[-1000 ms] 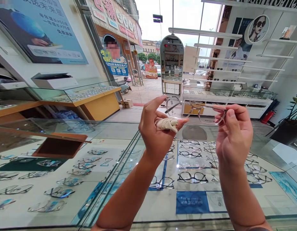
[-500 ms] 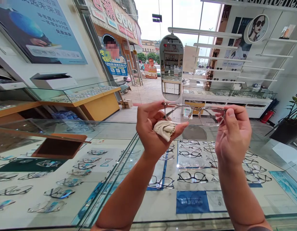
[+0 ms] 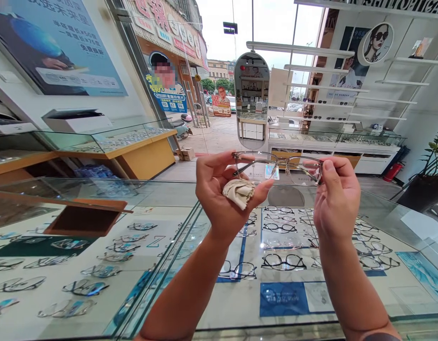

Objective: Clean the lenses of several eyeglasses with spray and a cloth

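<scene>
The eyeglasses point(image 3: 282, 161) have clear, glossy lenses in a smooth, shiny rim; the crumpled cloth point(image 3: 238, 192) looks soft and matt. Smooth, reflective glass tops the display case point(image 3: 227, 303), and the yellow cabinet point(image 3: 144, 154) has a satin, wood-like face.

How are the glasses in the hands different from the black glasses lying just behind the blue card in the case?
The held glasses have lighter, clear-looking rims; the black glasses have dark ones. The held glasses are up in the air between the left hand and right hand; the black glasses lie in the glass case, untouched. Both have two rims joined by a bridge.
</scene>
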Demonstrator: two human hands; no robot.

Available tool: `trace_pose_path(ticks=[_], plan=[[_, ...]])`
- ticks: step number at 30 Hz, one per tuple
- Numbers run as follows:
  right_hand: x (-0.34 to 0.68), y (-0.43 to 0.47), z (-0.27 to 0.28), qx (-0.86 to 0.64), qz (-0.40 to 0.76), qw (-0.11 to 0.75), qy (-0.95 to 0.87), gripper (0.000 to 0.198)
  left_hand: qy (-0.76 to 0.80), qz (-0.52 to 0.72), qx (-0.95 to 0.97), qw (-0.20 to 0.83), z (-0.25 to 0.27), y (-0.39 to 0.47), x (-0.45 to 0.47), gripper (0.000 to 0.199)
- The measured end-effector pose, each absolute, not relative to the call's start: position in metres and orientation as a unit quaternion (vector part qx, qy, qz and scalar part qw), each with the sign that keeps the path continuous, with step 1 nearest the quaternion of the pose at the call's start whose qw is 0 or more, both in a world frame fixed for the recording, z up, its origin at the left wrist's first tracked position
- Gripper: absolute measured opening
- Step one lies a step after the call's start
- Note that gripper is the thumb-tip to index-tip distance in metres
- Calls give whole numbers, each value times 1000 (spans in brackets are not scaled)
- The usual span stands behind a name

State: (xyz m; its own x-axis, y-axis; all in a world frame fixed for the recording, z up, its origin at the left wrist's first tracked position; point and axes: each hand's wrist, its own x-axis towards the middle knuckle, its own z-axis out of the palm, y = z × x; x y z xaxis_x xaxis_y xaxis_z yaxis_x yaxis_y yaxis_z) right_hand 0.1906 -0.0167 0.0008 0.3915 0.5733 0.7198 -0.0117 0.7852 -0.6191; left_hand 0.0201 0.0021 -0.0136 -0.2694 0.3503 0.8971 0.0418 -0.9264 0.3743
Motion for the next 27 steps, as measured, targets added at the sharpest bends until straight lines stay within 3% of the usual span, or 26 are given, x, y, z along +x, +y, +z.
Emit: trace_pose_path(ticks=[7,11,14,17,27], plan=[[190,-17,0,-241,170,781,-550,15,136,782,600,100,-12,19,16,53],[193,-22,2,-253,136,726,-625,25,138,748,597,254,-14,28,6,48],[197,-24,5,-281,90,643,-707,45,164,676,599,396,-13,28,2,51],[201,-24,8,-270,58,589,-760,47,173,596,599,507,-8,24,2,52],[203,-24,8,-264,23,558,-786,43,201,475,569,641,-1,15,4,48]])
